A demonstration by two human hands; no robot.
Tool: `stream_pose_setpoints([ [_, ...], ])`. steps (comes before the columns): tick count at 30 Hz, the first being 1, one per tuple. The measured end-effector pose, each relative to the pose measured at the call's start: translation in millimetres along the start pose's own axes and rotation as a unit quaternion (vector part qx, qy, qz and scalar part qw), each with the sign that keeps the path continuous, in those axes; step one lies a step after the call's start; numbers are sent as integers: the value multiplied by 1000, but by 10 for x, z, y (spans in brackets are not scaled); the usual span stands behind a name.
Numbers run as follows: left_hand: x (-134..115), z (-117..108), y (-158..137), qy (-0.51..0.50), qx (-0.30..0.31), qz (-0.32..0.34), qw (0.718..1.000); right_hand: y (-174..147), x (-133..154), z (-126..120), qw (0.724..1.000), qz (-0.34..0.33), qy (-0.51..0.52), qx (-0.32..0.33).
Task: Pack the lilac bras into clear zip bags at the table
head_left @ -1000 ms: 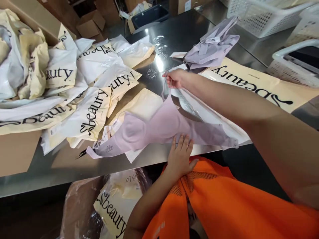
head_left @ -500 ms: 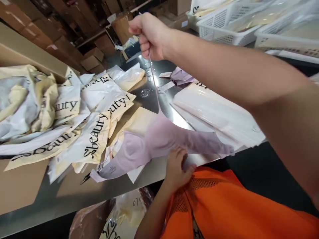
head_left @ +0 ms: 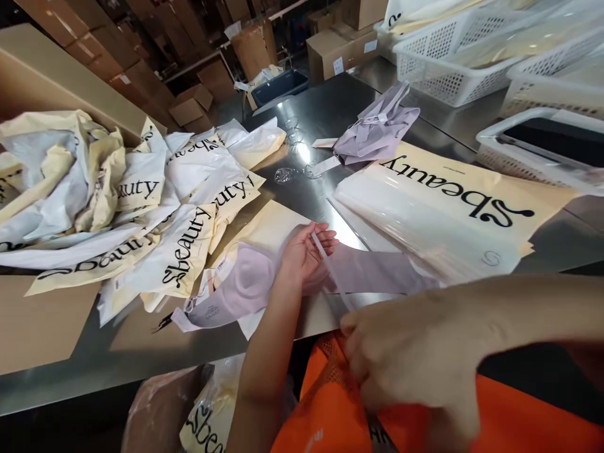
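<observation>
A lilac bra [head_left: 250, 277] lies spread at the near edge of the metal table, partly on a cream-and-white bag. My left hand [head_left: 302, 255] rests over one cup, palm turned upward, its fingers loosely extended. The bra's thin strap [head_left: 333, 270] runs from beside those fingers down to my right hand [head_left: 410, 358]. That hand is closed on the strap, low in front of the orange vest; motion blurs it somewhat. White tag strings show at the bra's left end.
Bags printed "beauty" [head_left: 189, 245] are heaped at left. Flat bags [head_left: 472, 195] lie at right, near another lilac garment [head_left: 372, 129] and clear plastic loops [head_left: 285, 175]. White baskets [head_left: 453, 82] stand at the back right. A large carton [head_left: 80, 82] borders the left side.
My right hand has come down from high above the table towards my body, drawing the strap with it. My left hand has moved up from the bra's lower edge onto the cup.
</observation>
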State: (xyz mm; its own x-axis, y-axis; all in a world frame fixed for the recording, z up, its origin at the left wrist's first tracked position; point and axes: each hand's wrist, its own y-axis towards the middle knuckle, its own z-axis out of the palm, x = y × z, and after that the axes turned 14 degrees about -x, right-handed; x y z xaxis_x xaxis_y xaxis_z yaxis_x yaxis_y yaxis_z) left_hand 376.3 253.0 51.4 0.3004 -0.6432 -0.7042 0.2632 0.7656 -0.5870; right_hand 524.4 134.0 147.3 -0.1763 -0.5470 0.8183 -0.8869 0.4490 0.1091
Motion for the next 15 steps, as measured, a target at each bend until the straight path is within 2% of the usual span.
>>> stream_pose_setpoints([
  [1,38,-10,-28,5,5,3,1000,-63,-58,34,999,13,-13,-30],
  [3,134,-52,-128,25,25,21,999,-153,-271,-10,987,72,-14,-146],
  [5,251,-113,-264,61,59,41,996,-190,-580,-125,940,191,-2,-283],
  [6,315,-146,-336,82,72,49,993,-187,-742,-173,911,258,7,-323],
  [7,380,-179,-405,102,78,57,990,-168,-891,-201,888,314,24,-336],
  [9,502,-239,-522,131,65,71,987,-83,-1110,-183,870,371,74,-315],
  [13,683,-321,-692,157,28,68,985,200,-1220,-10,880,332,185,-286],
  [15,751,-352,-779,168,24,56,984,346,-1217,0,857,330,245,-309],
])
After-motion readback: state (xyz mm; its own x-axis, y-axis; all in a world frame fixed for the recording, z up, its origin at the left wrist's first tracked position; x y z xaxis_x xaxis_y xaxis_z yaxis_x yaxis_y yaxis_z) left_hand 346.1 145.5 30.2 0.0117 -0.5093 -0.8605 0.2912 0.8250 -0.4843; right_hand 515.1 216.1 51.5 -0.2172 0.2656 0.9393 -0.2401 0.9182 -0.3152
